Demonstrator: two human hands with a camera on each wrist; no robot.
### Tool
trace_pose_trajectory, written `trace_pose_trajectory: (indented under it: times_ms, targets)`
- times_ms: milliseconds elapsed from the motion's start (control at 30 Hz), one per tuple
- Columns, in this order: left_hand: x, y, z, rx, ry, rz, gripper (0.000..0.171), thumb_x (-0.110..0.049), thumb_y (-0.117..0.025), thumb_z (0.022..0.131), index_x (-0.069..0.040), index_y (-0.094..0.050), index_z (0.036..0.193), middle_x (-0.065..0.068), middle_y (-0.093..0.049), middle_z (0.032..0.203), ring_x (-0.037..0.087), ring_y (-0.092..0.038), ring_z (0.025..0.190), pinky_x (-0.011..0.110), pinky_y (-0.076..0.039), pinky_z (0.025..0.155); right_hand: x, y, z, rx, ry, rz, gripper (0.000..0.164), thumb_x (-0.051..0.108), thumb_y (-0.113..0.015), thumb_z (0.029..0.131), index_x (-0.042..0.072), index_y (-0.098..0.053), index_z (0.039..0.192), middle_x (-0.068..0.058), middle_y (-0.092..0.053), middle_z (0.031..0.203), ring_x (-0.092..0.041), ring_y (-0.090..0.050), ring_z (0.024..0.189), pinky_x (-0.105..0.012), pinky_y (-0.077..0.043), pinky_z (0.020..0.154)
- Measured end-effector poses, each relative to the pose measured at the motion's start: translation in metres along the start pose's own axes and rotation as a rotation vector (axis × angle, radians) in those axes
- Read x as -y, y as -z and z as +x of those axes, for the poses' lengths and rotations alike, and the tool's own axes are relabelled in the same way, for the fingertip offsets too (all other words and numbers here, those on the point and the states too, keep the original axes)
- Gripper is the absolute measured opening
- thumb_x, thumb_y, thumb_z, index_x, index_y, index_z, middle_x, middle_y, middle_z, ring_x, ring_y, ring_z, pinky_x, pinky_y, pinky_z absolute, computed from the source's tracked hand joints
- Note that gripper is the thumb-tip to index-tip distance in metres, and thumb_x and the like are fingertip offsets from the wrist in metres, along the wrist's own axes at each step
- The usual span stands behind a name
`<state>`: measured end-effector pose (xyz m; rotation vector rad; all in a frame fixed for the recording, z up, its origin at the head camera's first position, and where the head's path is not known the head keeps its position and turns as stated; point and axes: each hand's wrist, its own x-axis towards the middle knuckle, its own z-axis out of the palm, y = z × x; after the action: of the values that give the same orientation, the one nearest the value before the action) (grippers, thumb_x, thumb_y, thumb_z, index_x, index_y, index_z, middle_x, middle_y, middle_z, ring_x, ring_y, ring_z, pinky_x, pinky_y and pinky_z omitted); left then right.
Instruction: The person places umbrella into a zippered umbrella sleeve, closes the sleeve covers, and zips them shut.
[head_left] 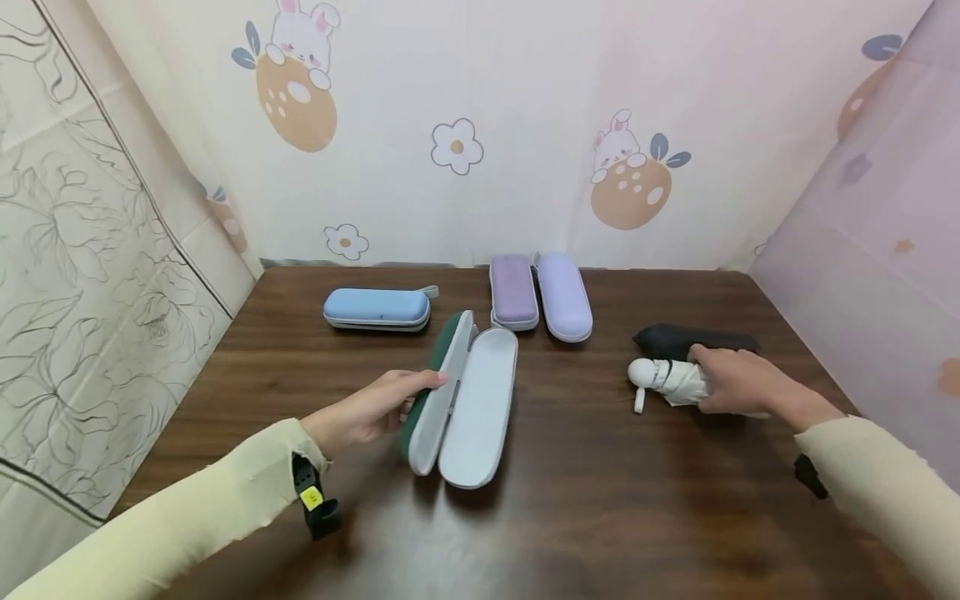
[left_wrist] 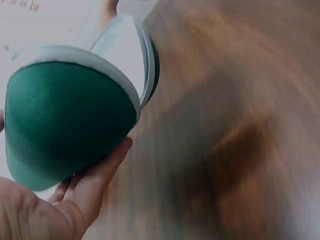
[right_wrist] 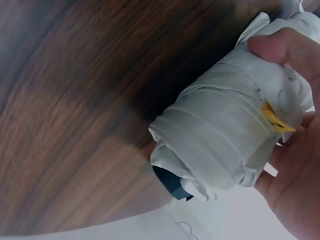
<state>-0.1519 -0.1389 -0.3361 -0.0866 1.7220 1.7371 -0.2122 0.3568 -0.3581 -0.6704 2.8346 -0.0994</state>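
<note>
Holding the green case [head_left: 478,408] open, my left grip [head_left: 375,407] is pinching the lid, thumb on the rim and fingers behind the green shell. The case is facing inside-up around the counter's [head_left: 600,517] middle; I cannot tell whether its base is fully touching down. Near the right edge, my right grip [head_left: 738,383] is clamping round the wrapped body of the white umbrella [head_left: 681,383], whose round knob [head_left: 641,372] is pointing toward the left edge. For good handling, I'm judging that thumb and fingers should be pressing evenly, so the loose folds aren't sliding or opening. I'm minding the small strap [head_left: 639,402] by the knob, since it could be snagging. The black item [head_left: 675,340] is lying just beside the umbrella, toward the back edge, so raising would be safer than dragging. On the lid, I'm favouring a light pinch, because hard pulling could be tipping the case.
</note>
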Motion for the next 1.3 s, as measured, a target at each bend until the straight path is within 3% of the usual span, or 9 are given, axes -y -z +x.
trace_pose_trajectory:
  times_ms: [200, 400, 600, 700, 867, 1133, 1300]
  targets:
    - [0.004, -0.017, 0.009, -0.024, 0.021, -0.100, 0.052, -0.034, -0.060, 0.088, 0.004, -0.053, 0.123, 0.007, -0.061, 0.103, 0.016, -0.058, 0.088, 0.041, -0.052, 0.079, 0.019, 0.015, -0.006, -0.037, -0.041, 0.054, 0.067, 0.028, -0.080, 0.069, -0.003, -0.052, 0.122, -0.005, -0.062, 0.089, -0.016, -0.052, 0.068, -0.034, -0.042, 0.053]
    - [0.012, -0.030, 0.017, -0.060, 0.000, -0.119, 0.047, -0.035, -0.063, 0.087, 0.004, -0.057, 0.113, 0.008, -0.063, 0.099, 0.017, -0.060, 0.087, 0.048, -0.051, 0.082, 0.051, 0.027, -0.010, -0.072, -0.080, 0.171, 0.066, 0.031, -0.080, 0.069, -0.008, -0.055, 0.117, -0.002, -0.060, 0.081, -0.015, -0.052, 0.064, -0.032, -0.042, 0.050]
    - [0.015, -0.048, 0.024, -0.099, 0.018, -0.160, 0.032, -0.034, -0.066, 0.086, -0.003, -0.061, 0.092, 0.008, -0.067, 0.087, 0.022, -0.063, 0.080, 0.050, -0.052, 0.077, 0.089, 0.037, -0.006, 0.020, -0.153, 0.411, 0.068, 0.036, -0.078, 0.072, -0.007, -0.047, 0.114, -0.008, -0.057, 0.083, -0.018, -0.054, 0.062, -0.033, -0.046, 0.051]
    - [0.016, -0.056, 0.028, -0.117, 0.018, -0.154, 0.032, -0.034, -0.068, 0.085, -0.002, -0.063, 0.089, 0.008, -0.068, 0.082, 0.021, -0.064, 0.076, 0.048, -0.054, 0.073, 0.106, 0.039, -0.001, 0.073, -0.193, 0.547, 0.063, 0.035, -0.079, 0.072, -0.004, -0.045, 0.108, -0.011, -0.055, 0.086, -0.021, -0.056, 0.070, -0.034, -0.049, 0.055]
    - [0.013, -0.068, 0.034, -0.135, 0.010, -0.136, 0.031, -0.034, -0.070, 0.084, -0.003, -0.063, 0.086, 0.007, -0.068, 0.078, 0.017, -0.065, 0.071, 0.043, -0.054, 0.068, 0.131, 0.041, 0.010, 0.181, -0.224, 0.718, 0.064, 0.032, -0.077, 0.074, -0.005, -0.042, 0.113, -0.014, -0.057, 0.093, -0.023, -0.060, 0.076, -0.036, -0.052, 0.062]
    - [0.008, -0.080, 0.042, -0.172, 0.006, -0.098, 0.035, -0.035, -0.071, 0.083, -0.002, -0.063, 0.090, 0.010, -0.069, 0.080, 0.019, -0.066, 0.073, 0.044, -0.055, 0.069, 0.162, 0.046, 0.035, 0.248, -0.232, 0.749, 0.077, 0.029, -0.074, 0.075, -0.011, -0.028, 0.121, -0.022, -0.048, 0.101, -0.025, -0.061, 0.074, -0.038, -0.054, 0.059]
    - [0.006, -0.084, 0.046, -0.177, 0.016, -0.122, 0.033, -0.036, -0.071, 0.083, -0.004, -0.062, 0.086, 0.007, -0.068, 0.082, 0.019, -0.064, 0.076, 0.045, -0.054, 0.070, 0.177, 0.052, 0.049, 0.257, -0.226, 0.595, 0.091, 0.036, -0.072, 0.076, -0.014, -0.018, 0.130, -0.019, -0.052, 0.095, -0.022, -0.058, 0.065, -0.034, -0.048, 0.050]
